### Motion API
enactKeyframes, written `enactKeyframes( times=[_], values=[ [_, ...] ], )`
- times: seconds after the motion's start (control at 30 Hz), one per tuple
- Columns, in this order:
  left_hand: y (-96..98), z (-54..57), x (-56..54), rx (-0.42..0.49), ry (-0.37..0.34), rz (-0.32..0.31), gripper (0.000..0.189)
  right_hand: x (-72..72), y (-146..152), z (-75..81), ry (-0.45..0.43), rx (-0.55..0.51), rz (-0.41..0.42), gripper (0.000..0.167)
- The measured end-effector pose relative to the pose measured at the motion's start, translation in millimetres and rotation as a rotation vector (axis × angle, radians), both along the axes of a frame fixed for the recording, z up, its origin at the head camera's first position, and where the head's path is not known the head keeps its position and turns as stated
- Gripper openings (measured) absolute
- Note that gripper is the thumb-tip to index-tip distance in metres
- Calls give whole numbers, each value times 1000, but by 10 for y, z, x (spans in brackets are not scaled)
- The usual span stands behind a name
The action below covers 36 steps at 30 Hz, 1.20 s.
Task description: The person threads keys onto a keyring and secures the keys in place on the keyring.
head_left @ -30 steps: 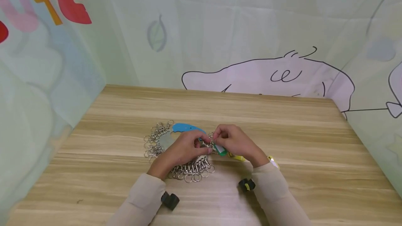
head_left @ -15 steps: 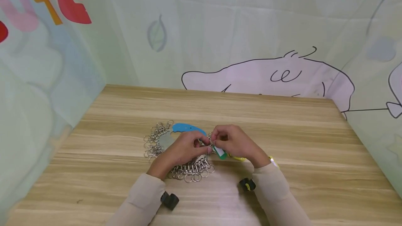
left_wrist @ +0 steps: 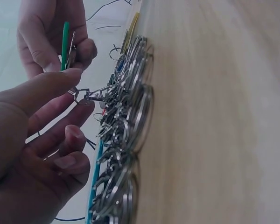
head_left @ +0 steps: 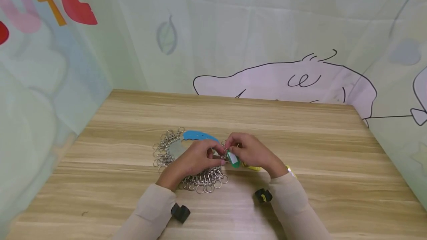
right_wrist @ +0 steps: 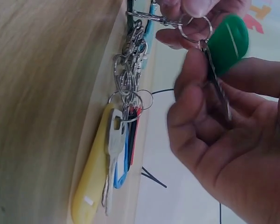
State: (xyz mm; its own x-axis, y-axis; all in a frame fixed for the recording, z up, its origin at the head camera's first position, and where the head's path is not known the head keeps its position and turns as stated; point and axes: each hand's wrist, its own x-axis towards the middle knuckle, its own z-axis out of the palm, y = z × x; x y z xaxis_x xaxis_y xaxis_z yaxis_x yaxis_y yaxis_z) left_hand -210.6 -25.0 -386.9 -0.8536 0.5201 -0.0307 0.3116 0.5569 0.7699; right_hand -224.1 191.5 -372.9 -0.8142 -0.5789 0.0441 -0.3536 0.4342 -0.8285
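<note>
In the head view my left hand (head_left: 198, 158) reaches over a round key holder with a blue edge (head_left: 200, 135) and grey body, fringed with metal clasps and rings (head_left: 207, 179). Its thumb and finger pinch a split ring (right_wrist: 211, 29), which hangs from one clasp. Just to its right, my right hand (head_left: 251, 150) pinches a key (right_wrist: 219, 95). A green key tag (right_wrist: 233, 44) with a white label sits on the same ring, by the right fingers. Whether the key is fully on the ring I cannot tell.
A yellow key tag (right_wrist: 91, 172) and its key (right_wrist: 113, 144) hang from a neighbouring ring, with a blue tag (right_wrist: 121, 163) behind. Another yellow-edged tag (head_left: 290, 171) lies past my right wrist. Wooden tabletop (head_left: 116, 129) surrounds everything; printed cloth (head_left: 233, 29) stands behind.
The green tag has turned and tilted between my fingers, its white label now facing up. My right fingers have shifted slightly; my left hand has barely moved.
</note>
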Motion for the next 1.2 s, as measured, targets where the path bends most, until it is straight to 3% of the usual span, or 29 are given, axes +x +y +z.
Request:
enactKeyframes(
  times=[0.17,0.27,0.4,0.63,0.87,1.0,1.2],
  values=[
    [1,-14,-4,10,3,-26,22,18,17,-6,-195,-72,24,19],
    [-1,-16,2,9,-1,-27,21,18,37,-4,-265,-99,27,18],
    [-2,-14,9,-1,-1,-17,21,5,86,16,-210,-78,32,18],
    [6,-21,10,-6,-3,-45,21,5,226,95,-240,-55,44,13],
    [-10,-19,9,-4,-32,-51,21,45,276,198,-184,104,115,15],
    [-25,-11,12,-7,-31,-27,20,45,271,181,-121,178,142,17],
    [-27,-5,13,-9,-27,-3,17,67,238,129,-61,374,153,19]
  ],
)
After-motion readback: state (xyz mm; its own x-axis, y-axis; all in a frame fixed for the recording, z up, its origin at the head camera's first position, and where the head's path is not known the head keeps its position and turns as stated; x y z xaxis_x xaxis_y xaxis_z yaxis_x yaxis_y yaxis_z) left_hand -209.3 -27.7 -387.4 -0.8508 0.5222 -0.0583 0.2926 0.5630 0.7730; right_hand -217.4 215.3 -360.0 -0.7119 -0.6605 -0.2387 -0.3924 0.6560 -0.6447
